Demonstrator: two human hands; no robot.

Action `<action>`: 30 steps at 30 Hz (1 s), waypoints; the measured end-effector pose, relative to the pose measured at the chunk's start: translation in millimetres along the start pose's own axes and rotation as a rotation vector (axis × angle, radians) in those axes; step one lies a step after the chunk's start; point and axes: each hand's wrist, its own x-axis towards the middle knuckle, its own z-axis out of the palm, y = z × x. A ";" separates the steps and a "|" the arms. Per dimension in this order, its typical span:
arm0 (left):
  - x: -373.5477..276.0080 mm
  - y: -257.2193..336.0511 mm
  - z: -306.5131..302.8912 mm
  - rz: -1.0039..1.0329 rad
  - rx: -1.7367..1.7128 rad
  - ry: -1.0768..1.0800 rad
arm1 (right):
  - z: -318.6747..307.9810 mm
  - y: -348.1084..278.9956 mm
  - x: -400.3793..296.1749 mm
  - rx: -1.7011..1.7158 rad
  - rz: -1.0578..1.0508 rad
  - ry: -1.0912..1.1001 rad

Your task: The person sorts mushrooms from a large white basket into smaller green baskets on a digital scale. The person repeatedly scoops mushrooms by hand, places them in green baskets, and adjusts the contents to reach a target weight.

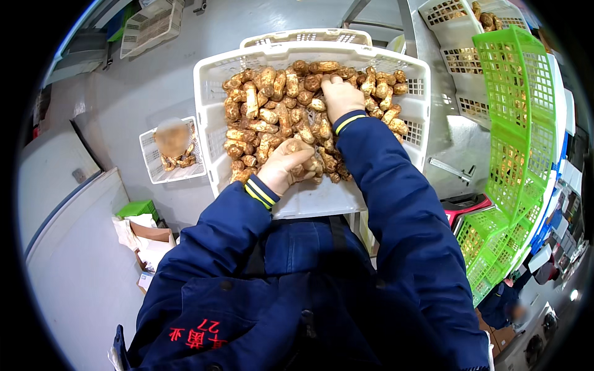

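Brown-and-cream mushrooms, matsutake by their look, fill much of a large white perforated plastic crate in front of me. My left hand, in what looks like a thin pale glove, is closed around mushrooms near the crate's front side. Its fingers partly hide them, so I cannot tell how many it holds. Farther back, my right hand reaches down among the mushrooms. Its fingertips touch a round brown cap, but whether they grip anything is hidden.
A small white basket with mushrooms stands left. On the right are a caliper, white crates and green perforated baskets of mushrooms. Another person is at far right. Boxes sit at lower left.
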 end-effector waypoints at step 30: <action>-15.2 7.1 2.1 -0.008 -0.190 -0.372 | -21.1 -3.0 28.4 0.145 0.361 -0.318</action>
